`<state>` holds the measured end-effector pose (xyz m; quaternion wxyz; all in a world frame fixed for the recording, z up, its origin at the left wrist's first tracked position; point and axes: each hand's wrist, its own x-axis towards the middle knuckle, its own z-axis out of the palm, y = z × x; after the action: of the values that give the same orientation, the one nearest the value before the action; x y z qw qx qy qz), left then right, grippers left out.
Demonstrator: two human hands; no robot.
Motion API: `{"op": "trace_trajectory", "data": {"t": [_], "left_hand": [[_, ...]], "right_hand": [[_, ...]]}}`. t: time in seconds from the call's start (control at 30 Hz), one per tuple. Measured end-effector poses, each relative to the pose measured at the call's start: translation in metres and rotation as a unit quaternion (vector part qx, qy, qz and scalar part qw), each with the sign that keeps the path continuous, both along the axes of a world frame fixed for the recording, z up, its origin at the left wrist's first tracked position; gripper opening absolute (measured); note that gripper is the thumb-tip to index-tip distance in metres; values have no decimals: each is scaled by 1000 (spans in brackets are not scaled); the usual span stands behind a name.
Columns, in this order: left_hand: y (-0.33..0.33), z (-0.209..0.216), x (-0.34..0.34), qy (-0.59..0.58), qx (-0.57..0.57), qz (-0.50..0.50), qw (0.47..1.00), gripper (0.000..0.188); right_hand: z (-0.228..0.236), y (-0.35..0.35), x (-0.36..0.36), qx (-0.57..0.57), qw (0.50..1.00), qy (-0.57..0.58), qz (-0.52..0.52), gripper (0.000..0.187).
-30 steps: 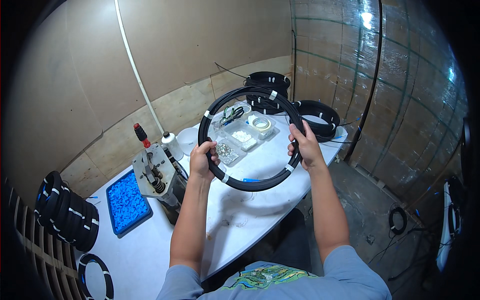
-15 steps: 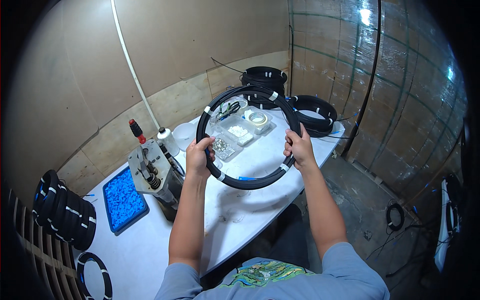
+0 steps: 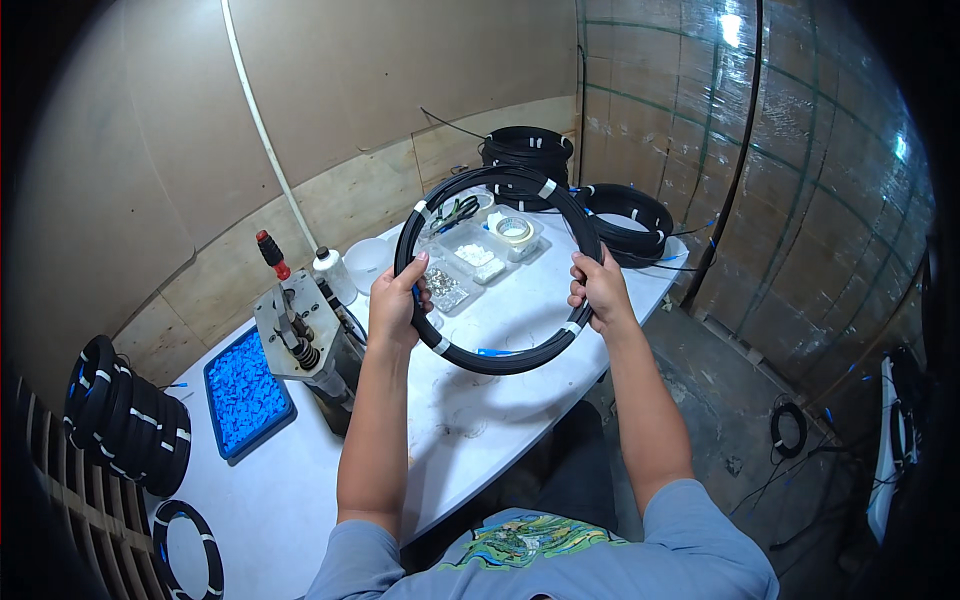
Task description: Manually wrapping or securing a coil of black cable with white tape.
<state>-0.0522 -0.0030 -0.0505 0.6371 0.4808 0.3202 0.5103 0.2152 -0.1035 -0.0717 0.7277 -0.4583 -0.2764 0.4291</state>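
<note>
A large coil of black cable, bound with several white tape bands, is raised over the table between my hands. My left hand grips its left side, and my right hand is wrapped round its right side. Through the ring show clear plastic trays with small white pieces and small metal parts, plus a roll of tape. Near the coil's lower edge a small blue thing shows; I cannot make out what it is.
Left of my arm stands a metal hand press with a red-and-black handle, beside a blue tray of small blue pieces. Stacked black coils sit at the far left. More coils stand at the back. Another coil lies on the floor.
The coil and both hands have shifted up very slightly in the picture. My grip on the coil looks the same.
</note>
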Motion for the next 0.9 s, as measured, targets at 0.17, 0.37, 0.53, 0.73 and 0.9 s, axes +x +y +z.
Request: {"op": "trace_trajectory", "data": {"t": [0.17,0.37,0.53,0.73,0.9], "left_hand": [[3,-17,3,-15,-1,14,1000,29],[7,-6,-8,74,133,-34,988,42],[-2,14,1,131,206,-62,968,41],[-4,-7,6,80,166,-42,982,16],[-1,-5,-3,1,101,-21,995,16]], "right_hand": [[13,-8,2,42,996,-76,-2,20],[38,-11,25,57,973,-222,39,29],[78,-4,28,37,913,-387,126,35],[114,9,22,10,829,-536,160,34],[96,5,36,70,884,-438,143,47]]}}
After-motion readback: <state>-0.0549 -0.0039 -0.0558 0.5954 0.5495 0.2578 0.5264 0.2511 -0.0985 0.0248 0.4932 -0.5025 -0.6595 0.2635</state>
